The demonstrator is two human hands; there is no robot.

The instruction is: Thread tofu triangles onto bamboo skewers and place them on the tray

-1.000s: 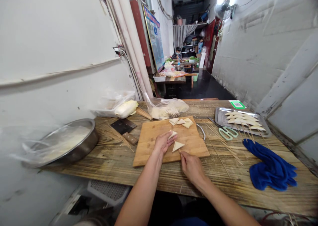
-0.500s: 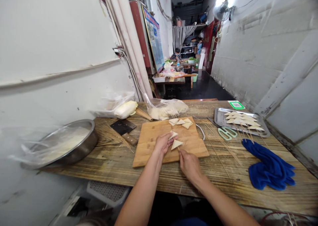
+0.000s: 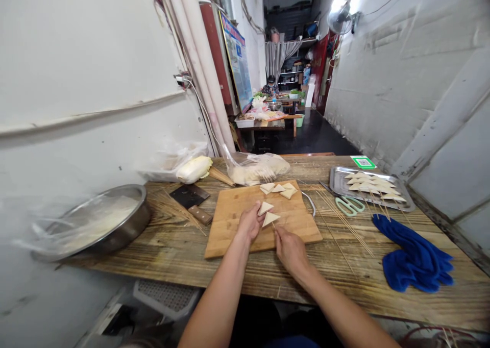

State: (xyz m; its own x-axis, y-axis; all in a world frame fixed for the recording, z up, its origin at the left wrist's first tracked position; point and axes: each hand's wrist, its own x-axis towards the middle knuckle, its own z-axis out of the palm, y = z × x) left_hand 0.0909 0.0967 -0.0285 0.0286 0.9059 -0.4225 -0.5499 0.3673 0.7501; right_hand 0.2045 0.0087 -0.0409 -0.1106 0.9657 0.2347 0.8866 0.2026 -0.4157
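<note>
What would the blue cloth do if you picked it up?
The blue cloth would probably flop and droop, since it lies in soft, loose folds. It likely wouldn't roll if pushed, just bunch up, because it's spread out and crumpled.

Left hand [image 3: 250, 221] and right hand [image 3: 291, 248] are bare, as are both forearms [image 3: 220, 289]. Black clothing [image 3: 254, 322] shows at bottom centre, with a dark blue patch [image 3: 293, 342] along the frame's lower edge.

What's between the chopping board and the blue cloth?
Some long thin sticks lie between the board and the blue cloth, in the head view.
</note>
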